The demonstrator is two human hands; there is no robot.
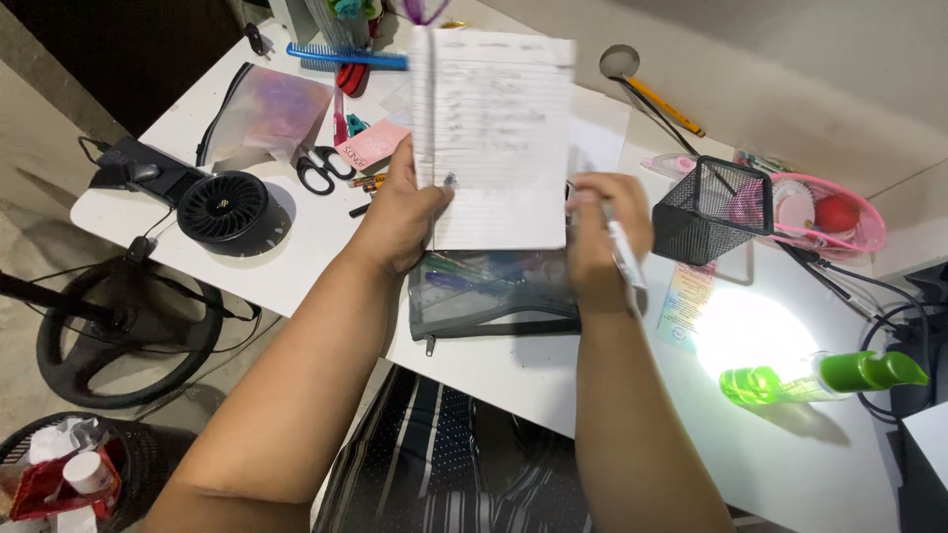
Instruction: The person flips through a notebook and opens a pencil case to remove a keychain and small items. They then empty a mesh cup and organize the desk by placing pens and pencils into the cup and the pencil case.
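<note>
Two hands: both raised over the white desk point(553, 380), each with something in it.
Left hand point(403, 222): clamps the lined notepad point(494, 138) at its lower left edge, thumb over the front of the sheet, fingers behind.
Notepad position: held upright above the desk, long axis running up and down, written face toward the person; the sheet is blurred.
Right hand point(604, 237): closed around a white pen point(626, 255), which points down and away from the pad.
Key relation: the notepad lies just left of the pen hand, its right edge near the knuckles but apart from them; the right hand is the nearer free approach to that edge.
Below: a clear zip pouch point(494, 294) of pens lies flat on the desk, directly under both hands.
Right side: a black mesh cup point(713, 209) stands near the pen hand, a pink basket point(839, 222) beyond it.
Left side: scissors point(321, 170), a black round fan point(225, 205), well apart.
Open room: bare desk toward the near edge, right of the pouch, up to the green bottle point(810, 377).
</note>
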